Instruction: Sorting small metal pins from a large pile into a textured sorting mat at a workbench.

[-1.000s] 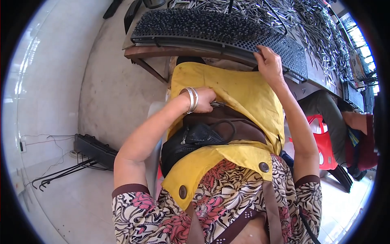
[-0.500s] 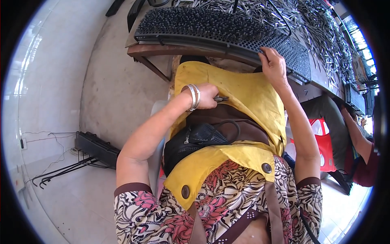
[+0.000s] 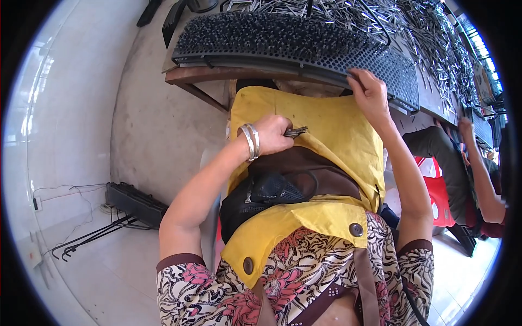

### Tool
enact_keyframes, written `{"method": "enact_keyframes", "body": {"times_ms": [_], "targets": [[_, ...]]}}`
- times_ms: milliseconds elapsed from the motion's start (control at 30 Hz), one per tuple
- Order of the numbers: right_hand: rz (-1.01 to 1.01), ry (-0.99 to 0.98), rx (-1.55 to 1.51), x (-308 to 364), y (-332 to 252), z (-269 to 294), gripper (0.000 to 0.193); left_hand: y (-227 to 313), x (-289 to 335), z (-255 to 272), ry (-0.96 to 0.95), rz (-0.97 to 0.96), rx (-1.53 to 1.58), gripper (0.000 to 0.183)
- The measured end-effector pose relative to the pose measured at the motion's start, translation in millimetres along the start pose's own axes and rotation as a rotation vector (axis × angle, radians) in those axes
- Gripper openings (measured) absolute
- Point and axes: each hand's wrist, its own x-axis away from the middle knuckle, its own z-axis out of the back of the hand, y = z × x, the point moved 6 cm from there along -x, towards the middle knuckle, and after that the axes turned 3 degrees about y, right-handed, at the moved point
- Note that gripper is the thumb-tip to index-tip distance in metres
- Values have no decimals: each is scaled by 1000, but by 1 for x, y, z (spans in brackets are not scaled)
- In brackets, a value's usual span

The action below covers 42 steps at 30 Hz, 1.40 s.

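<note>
My left hand [image 3: 272,135] is closed around a small bundle of thin metal pieces [image 3: 297,131], held above the yellow apron [image 3: 331,117] on my lap. Their tips stick out to the right of my fingers. My right hand [image 3: 372,91] is at the front edge of a dark perforated rack [image 3: 399,76], thumb and forefinger drawn together. Whatever may be between those fingertips is too small to make out. Many slim dark pieces [image 3: 261,35] stand upright in the rack's holes, crowded over its left and middle parts.
Behind the rack, loose metal pieces [image 3: 440,49] lie heaped on the table. A brown frame [image 3: 190,76] supports the rack. At right, another person's arm [image 3: 481,168] reaches toward the table beside a red seat [image 3: 437,195]. A black rack with rods [image 3: 136,204] lies at lower left.
My left hand has risen slightly, still with the metal pieces. My right hand stays by the rack's edge, a little lower in view. The other person's arm has lifted.
</note>
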Motion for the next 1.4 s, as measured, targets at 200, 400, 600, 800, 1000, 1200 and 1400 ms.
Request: {"method": "enact_keyframes", "body": {"times_ms": [200, 400, 600, 800, 1000, 1200, 1400], "targets": [[-519, -263, -386, 29, -18, -11, 17, -5, 5, -4, 110, -1, 639, 8], [-814, -343, -817, 40, -37, -22, 25, 17, 0, 6, -32, 282, 1258, 5], [-856, -322, -857, 29, -43, -24, 20, 34, -18, 1, -181, 333, 1323, 6], [-863, -281, -747, 26, -27, -19, 8, 40, -36, -6, -170, 354, 1337, 6], [-517, 130, -201, -14, -16, 11, 13, 30, -41, -2, -42, 355, 1565, 17], [19, 296, 68, -57, -23, 13, 17, 25, -38, -8, 44, 303, 1710, 21], [242, 269, 141, -62, -23, -5, 19, 18, -35, -10, 57, 317, 1684, 26]]}}
